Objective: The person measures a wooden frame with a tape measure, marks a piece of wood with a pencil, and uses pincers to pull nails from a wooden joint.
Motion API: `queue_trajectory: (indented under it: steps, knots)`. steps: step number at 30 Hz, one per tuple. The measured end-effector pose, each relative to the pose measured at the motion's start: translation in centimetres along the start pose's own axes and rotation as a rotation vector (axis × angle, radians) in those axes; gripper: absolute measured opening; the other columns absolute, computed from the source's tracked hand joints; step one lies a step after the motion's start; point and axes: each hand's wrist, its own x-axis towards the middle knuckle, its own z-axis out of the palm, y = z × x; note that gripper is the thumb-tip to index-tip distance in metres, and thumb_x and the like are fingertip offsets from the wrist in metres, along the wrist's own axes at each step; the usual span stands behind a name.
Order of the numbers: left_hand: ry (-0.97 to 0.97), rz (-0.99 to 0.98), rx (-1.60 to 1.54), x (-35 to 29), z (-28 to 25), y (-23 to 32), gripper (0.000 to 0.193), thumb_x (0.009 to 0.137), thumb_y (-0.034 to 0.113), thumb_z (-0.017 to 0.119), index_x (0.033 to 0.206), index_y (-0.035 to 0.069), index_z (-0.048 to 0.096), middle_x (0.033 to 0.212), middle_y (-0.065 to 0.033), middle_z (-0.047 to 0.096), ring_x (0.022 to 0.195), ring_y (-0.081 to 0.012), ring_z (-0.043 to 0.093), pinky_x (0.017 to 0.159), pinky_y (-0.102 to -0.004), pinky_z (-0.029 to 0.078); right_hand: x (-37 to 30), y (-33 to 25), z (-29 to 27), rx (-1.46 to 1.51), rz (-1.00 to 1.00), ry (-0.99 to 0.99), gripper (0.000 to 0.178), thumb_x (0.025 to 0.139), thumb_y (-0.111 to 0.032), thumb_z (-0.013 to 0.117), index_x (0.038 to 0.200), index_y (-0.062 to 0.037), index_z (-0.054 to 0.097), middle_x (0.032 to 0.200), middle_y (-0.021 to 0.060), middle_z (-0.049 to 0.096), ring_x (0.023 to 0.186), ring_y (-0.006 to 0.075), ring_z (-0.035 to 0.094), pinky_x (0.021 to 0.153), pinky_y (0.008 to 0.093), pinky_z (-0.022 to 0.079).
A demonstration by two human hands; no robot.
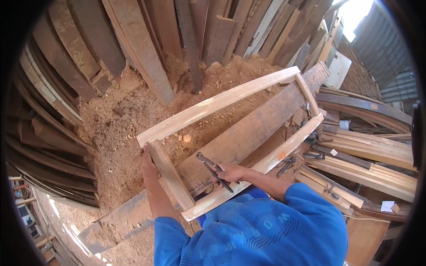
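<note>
A rectangular wooden frame point(222, 100) of pale boards lies at a slant over a long brown plank point(248, 135). At the frame's left corner my left hand point(146, 155) grips the wood; its fingers are partly hidden there. My right hand point(231, 172) is closed around a pair of pincers point(207, 162), just above the frame's near side. The pincers' round metal head points up and left over the plank, with their dark handles running back past my fingers.
Wood shavings point(128, 111) cover the floor. Tall boards point(177, 31) lean along the far side, with more dark planks point(49, 153) on the left. Stacked lumber point(364, 150) fills the right, where a clamp-like metal tool point(286, 166) and a hand tool point(330, 191) lie.
</note>
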Motion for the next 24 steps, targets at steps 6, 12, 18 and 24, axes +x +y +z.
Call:
queue_trajectory:
  steps: [6,12,18,24]
  knots:
    - [-0.095,0.441,0.161,-3.7,-1.1,-0.7,0.034,0.097,0.025,0.064,0.12,0.002,0.059,0.112,-0.0098,0.064,0.106,-0.021,0.06,0.082,-0.0369,0.054,2.3,0.6,0.4,0.144,0.042,0.007,0.02,0.096,-0.007,0.046,0.114,-0.0053,0.039,0.108,0.0163,0.063,0.085,0.0221,0.068,0.068,0.0354,0.058]
    - [-0.016,0.08,-0.32,-3.4,-3.4,-3.1,0.025,0.092,0.028,0.069,0.103,0.007,0.063,0.087,-0.0004,0.065,0.073,-0.0094,0.056,0.065,-0.0282,0.048,6.1,-7.7,3.8,0.163,0.045,-0.17,0.024,0.094,-0.01,0.051,0.116,-0.0081,0.041,0.114,0.0147,0.06,0.095,0.0284,0.066,0.074,0.0473,0.058]
    - [0.118,0.168,-0.011,-4.7,-0.7,-2.2,0.027,0.094,0.028,0.062,0.091,0.001,0.059,0.074,-0.0003,0.051,0.066,-0.0108,0.043,0.057,-0.0299,0.038,10.6,-13.9,3.6,-0.066,0.235,-0.262,0.029,0.088,-0.01,0.058,0.113,-0.0093,0.043,0.116,0.0175,0.058,0.102,0.0352,0.065,0.076,0.0591,0.055]
    - [0.168,0.273,0.049,-4.6,-0.6,-2.8,0.042,0.096,0.037,0.061,0.092,-0.005,0.057,0.078,-0.0133,0.061,0.073,-0.0207,0.055,0.066,-0.0374,0.046,12.4,-19.0,4.8,-0.254,0.358,-0.212,0.021,0.087,-0.006,0.057,0.106,-0.0039,0.046,0.109,0.023,0.062,0.095,0.0401,0.069,0.066,0.0572,0.058]
